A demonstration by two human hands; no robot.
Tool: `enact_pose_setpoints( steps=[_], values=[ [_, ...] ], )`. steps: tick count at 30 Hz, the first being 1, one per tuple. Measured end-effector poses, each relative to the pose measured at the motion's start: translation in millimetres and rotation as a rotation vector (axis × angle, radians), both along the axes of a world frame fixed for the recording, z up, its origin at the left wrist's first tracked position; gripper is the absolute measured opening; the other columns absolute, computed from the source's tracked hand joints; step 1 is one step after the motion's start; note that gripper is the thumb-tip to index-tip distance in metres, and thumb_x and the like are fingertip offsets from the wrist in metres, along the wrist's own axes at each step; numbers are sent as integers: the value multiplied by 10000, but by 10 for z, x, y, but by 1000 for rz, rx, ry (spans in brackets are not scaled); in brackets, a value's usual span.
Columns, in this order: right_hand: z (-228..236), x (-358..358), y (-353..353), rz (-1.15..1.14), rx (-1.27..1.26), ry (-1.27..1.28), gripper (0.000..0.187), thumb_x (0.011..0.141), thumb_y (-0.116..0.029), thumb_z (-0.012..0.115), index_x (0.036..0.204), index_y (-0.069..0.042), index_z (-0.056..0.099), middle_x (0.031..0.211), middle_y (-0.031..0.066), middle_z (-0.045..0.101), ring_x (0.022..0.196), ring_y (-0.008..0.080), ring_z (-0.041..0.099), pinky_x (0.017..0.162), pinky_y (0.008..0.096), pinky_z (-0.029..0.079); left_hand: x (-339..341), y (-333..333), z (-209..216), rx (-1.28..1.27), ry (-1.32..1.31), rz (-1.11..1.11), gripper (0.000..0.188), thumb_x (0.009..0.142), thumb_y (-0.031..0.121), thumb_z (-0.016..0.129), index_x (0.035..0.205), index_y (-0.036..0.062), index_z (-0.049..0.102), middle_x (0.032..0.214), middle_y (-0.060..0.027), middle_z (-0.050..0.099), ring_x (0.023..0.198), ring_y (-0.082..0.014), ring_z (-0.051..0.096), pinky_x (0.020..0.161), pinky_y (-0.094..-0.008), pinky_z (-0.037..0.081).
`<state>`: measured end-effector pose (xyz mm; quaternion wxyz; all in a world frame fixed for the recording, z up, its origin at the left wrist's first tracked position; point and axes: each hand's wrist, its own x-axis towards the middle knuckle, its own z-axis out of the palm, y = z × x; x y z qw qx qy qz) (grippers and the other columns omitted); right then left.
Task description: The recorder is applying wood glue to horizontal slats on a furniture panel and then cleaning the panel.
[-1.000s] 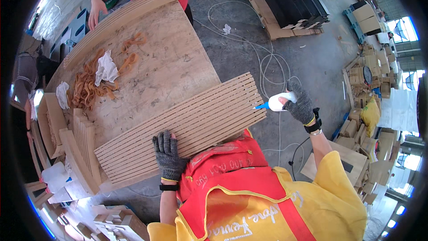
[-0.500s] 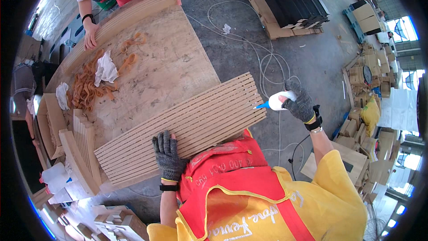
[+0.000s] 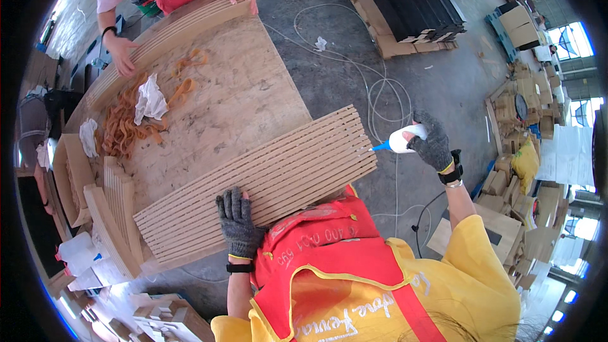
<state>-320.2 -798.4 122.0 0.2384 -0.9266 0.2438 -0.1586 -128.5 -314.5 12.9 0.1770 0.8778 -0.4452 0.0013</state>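
In the head view, the left hand (image 3: 241,223), in a dark grey knitted glove, lies spread flat on the near part of a row of wooden strips (image 3: 297,168). Its fingers are stretched out and lie close to one another, with the thumb a little off to the side; they press from above and are not curled around anything. The right hand (image 3: 434,144), gloved alike, is wrapped around a white squeeze bottle (image 3: 401,140), clamped on its body. The bottle is tilted, and its blue nozzle (image 3: 381,146) points left to the right-hand ends of the strips; whether the tip touches them is too small to tell.

The strips lie side by side along the near edge of the desk (image 3: 234,88), their right ends reaching out past it. Farther back on the desk are a heap of orange bands (image 3: 120,132) and crumpled white paper (image 3: 151,100). Shorter wooden pieces (image 3: 113,215) stand just beyond the strips' left ends. Across the desk, a co-worker's hands are at a curved wooden bundle (image 3: 183,25), one resting on its right end.
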Motion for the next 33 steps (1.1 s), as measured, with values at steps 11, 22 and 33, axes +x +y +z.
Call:
enact_pose_setpoints(
  steps=[11,22,33],
  values=[
    [86,85,48,48,87,-25,529,756,-188,859,1218,-37,652,1069,167,699,966,311,682,838,419,532,69,-125,102,-19,5,-18,1116,531,402,867,1475,53,384,1516,-227,407,1424,-438,356,1197,-654,221],
    [323,434,743,610,-268,-21,508,750,-262,760,1222,-111,648,1108,141,653,1010,338,645,837,452,513,79,200,-306,-26,-136,-151,1062,759,668,659,1569,92,287,1590,-216,341,1462,-491,292,1154,-712,243],
    [651,622,2176,143,-25,-242,510,858,-358,770,1212,-19,628,1125,181,635,1048,311,649,900,411,515,516,-942,294,71,268,-657,658,925,500,592,1408,65,488,1375,-154,547,1238,-321,530,1009,-481,453]
  ],
)
